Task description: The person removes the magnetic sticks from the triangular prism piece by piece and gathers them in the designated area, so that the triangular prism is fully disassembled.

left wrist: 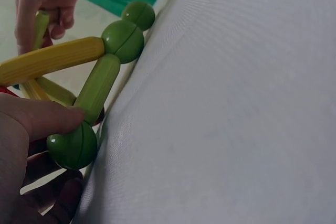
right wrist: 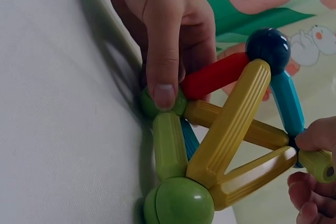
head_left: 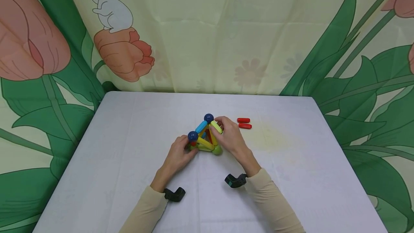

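A frame of magnetic rods and balls stands mid-table. Two dark blue balls, a far one (head_left: 208, 118) and a left one (head_left: 192, 136), top it, joined by a light blue rod (head_left: 201, 126). Yellow rods (right wrist: 231, 124) slope down to a green ball (right wrist: 184, 203) at the base. My left hand (head_left: 179, 152) grips the base's left corner, its thumb on another green ball (left wrist: 73, 146). My right hand (head_left: 231, 135) pinches a light green rod (head_left: 216, 127), whose far end is at the far dark blue ball; whether they touch, I cannot tell.
Two loose red rods, one (head_left: 243, 120) behind the other (head_left: 245, 126), lie right of my right hand. White cloth covers the table (head_left: 145, 118). Behind it hangs a printed curtain (head_left: 207, 46). Each wrist carries a black camera, left (head_left: 174, 194) and right (head_left: 235, 181).
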Action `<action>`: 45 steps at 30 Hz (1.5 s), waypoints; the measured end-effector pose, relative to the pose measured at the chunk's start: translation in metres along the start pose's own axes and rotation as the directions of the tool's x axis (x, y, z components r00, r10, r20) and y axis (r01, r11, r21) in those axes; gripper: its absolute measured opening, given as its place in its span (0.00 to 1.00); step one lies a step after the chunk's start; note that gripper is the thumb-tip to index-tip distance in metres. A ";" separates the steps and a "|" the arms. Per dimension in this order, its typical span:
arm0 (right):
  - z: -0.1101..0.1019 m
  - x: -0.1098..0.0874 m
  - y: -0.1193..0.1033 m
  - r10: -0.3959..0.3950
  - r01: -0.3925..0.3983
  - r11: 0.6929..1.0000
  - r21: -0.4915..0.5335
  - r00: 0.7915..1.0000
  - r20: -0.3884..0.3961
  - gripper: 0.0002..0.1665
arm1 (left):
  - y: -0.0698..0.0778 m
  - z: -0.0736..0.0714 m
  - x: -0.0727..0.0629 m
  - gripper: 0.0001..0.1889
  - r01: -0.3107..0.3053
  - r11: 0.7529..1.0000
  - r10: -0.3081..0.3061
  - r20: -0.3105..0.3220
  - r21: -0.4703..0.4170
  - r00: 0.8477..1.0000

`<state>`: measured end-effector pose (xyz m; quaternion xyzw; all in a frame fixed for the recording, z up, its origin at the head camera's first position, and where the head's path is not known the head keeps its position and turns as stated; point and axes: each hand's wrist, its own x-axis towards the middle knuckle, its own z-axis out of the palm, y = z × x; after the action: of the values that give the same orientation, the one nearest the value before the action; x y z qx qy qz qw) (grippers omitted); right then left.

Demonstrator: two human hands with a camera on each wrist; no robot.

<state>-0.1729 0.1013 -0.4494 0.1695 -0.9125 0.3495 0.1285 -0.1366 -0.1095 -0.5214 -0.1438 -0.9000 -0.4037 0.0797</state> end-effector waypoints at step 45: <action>-0.018 0.004 0.013 0.077 -0.073 0.996 -0.046 0.994 0.076 0.21 | 0.003 -0.003 -0.001 0.21 0.051 0.998 -0.050 0.017 -0.035 0.999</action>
<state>-0.1798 0.1216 -0.4424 0.1458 -0.9298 0.3276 0.0833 -0.1347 -0.1097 -0.5176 -0.1257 -0.8966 -0.4204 0.0597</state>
